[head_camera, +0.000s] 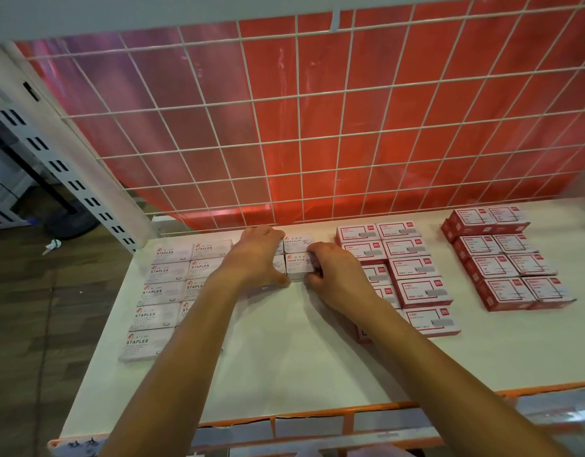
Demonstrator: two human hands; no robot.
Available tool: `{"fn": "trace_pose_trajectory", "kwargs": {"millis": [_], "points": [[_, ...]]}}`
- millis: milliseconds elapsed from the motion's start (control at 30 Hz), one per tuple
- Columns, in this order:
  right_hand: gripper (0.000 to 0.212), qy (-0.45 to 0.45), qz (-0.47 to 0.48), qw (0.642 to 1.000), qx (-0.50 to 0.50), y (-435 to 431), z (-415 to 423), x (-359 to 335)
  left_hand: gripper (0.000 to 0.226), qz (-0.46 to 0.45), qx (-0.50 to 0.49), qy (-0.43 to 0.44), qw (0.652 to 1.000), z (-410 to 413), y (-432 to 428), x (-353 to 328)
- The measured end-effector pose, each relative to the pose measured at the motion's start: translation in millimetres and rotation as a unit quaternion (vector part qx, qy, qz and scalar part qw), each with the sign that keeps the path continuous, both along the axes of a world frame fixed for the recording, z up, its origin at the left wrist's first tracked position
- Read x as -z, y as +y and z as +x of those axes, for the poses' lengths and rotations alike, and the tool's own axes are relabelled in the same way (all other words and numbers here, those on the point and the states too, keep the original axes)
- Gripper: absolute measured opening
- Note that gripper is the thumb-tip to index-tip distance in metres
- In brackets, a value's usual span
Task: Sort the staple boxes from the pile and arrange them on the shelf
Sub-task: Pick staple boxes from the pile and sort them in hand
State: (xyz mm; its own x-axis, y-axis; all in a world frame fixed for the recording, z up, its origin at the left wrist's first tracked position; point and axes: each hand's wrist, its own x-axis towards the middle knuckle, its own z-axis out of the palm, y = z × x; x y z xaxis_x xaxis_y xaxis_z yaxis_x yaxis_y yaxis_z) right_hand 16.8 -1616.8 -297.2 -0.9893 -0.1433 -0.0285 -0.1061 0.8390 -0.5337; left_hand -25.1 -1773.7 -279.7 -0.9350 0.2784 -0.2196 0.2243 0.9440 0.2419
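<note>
Left hand [255,255] presses flat, right hand [330,275] seemingly pinches the paper-clip box [297,265] — nudge it flush toward the back edge of the shelf [284,357].

STAPLES stands in black capitals, under a small red logo, on the lid of every staple box [141,344] in the two white columns at the left of the frame. The finer lines beneath are too small to read. At centre, two white clip boxes [297,262] say PAPER CLIPS, with characters above that I can't make out. Right of centre, the red-framed boxes [416,268] carry a red corner badge and small print. Only a line ending in 24/6 comes through. Labels on the dark red boxes [502,288] at far right are illegible, as is the blurred edge strip [380,407] along the bottom.
</note>
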Motion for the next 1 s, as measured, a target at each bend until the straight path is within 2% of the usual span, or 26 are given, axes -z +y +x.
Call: {"fn": "trace_pose_trajectory", "kwargs": {"millis": [167, 500, 833, 1000], "points": [[0.050, 0.033, -0.008, 0.999, 0.019, 6, 9, -8, 0.104, -0.018, -0.012, 0.008, 1.000, 9, 14, -3], [0.039, 0.105, 0.067, 0.989, 0.075, 74, 41, -18, 0.071, 0.044, 0.059, 0.106, 0.992, 43, 100, -12], [0.037, 0.127, 0.084, 0.979, 0.134, 212, 89, -12, 0.058, 0.067, 0.145, 0.116, 0.980, 85, 246, -11], [0.045, 0.108, 0.118, 0.975, 0.157, 293, 113, -9, 0.057, 0.060, 0.185, 0.134, 0.972, 105, 329, -4]]}}
